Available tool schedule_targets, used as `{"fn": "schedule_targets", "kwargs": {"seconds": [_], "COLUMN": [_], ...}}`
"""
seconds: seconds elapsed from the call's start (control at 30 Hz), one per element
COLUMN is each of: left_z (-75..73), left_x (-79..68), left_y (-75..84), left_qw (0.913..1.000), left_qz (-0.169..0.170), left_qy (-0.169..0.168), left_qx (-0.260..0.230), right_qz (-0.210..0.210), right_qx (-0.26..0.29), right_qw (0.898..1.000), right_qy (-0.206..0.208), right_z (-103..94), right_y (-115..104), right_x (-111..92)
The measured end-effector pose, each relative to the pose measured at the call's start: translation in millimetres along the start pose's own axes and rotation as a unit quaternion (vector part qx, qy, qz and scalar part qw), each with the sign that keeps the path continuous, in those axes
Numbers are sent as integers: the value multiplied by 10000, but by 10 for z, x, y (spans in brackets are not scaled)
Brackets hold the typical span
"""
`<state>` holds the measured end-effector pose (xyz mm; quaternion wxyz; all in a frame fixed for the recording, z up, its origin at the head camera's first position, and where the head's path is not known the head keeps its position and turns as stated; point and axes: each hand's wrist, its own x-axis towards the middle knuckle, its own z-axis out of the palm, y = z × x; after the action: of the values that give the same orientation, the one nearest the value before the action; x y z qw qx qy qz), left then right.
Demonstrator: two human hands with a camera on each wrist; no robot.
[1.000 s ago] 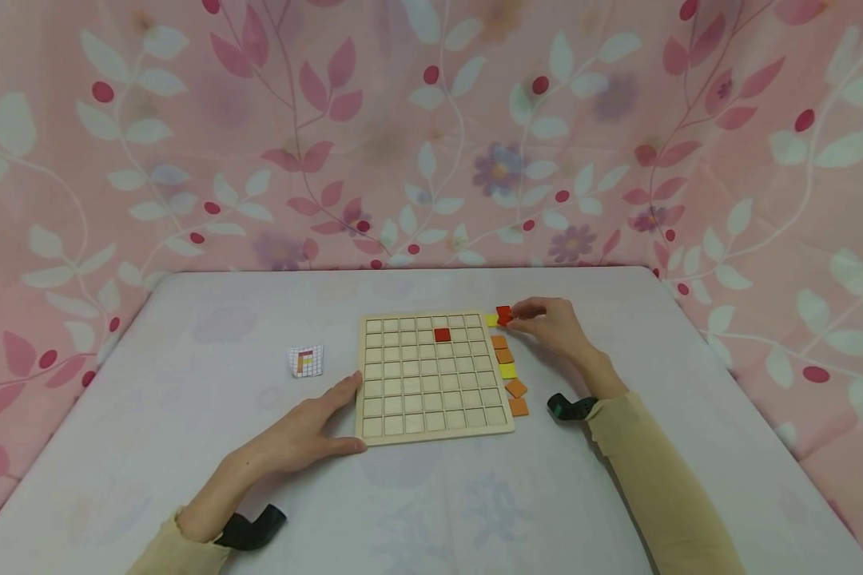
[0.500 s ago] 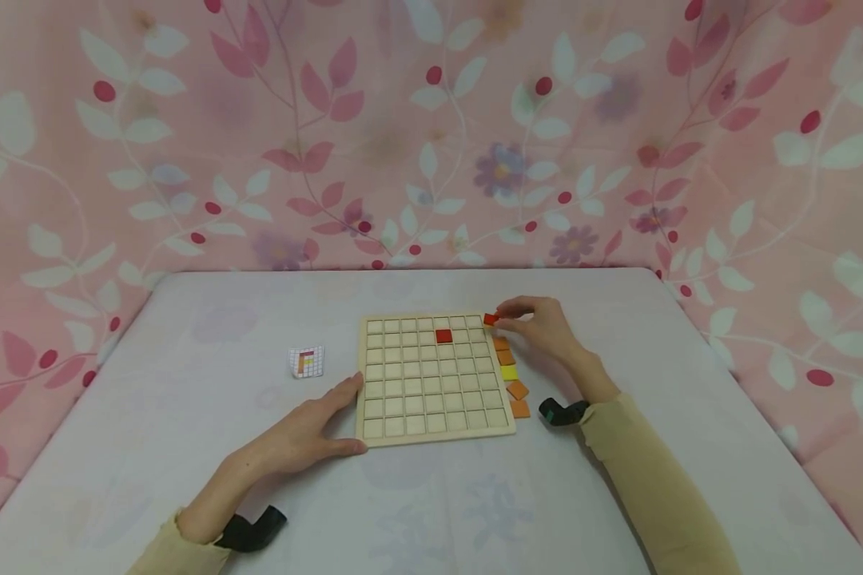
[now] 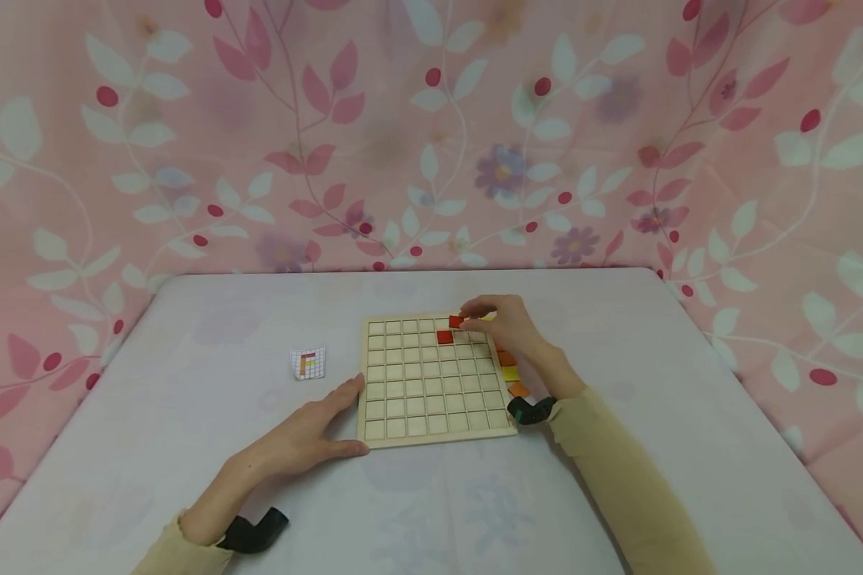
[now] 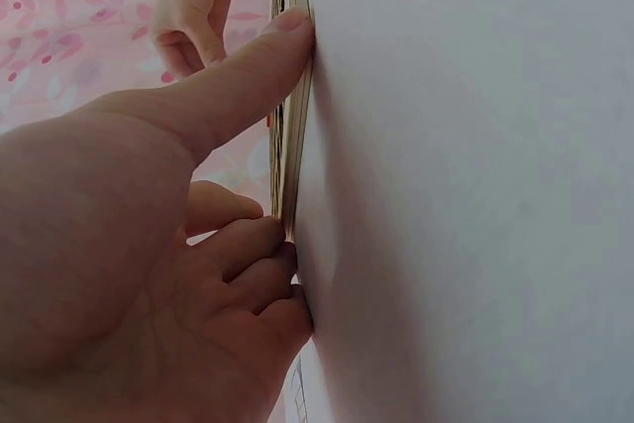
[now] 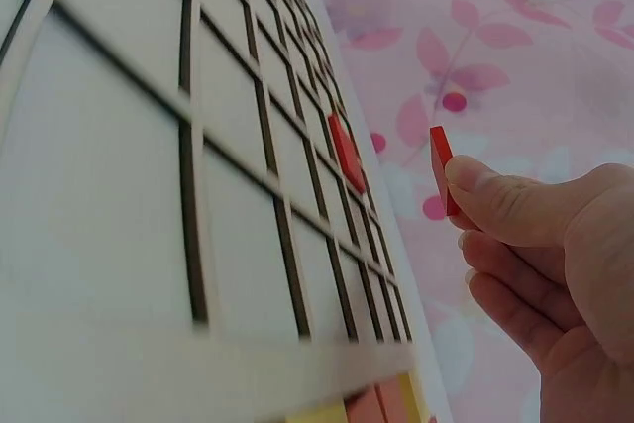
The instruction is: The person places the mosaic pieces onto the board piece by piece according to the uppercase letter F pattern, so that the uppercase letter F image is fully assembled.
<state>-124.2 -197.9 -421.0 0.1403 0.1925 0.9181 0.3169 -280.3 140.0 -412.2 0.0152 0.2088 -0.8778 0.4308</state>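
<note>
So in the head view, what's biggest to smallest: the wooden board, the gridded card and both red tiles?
1. Wooden board
2. Gridded card
3. Lying red tile and pinched red tile: too alike to rank

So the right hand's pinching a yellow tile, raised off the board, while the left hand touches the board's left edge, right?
Not quite: the tile pinched in the right hand is red, as the right wrist view shows. The rest holds: it's raised off the board, whose left edge the left hand touches.
</note>
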Motion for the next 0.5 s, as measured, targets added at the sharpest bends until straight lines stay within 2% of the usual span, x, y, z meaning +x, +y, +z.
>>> {"fn": "schedule_targets", "kwargs": {"seconds": [0.23,0.5], "left_z": [6,6], "left_x": [-2,-3], "left_y": [-11,-5], "left_qw": [10000,10000], "left_qz": [-2,-65], "left_qy": [27,-4], "left_qx": [24,-8], "right_qz": [-113,-163], "right_qx": [157,129], "right_qw": [9998,9998], "right_qy": [-80,-76], "right_z": [154,297], "right_y": [-157,-136], "right_x": [65,75]}}
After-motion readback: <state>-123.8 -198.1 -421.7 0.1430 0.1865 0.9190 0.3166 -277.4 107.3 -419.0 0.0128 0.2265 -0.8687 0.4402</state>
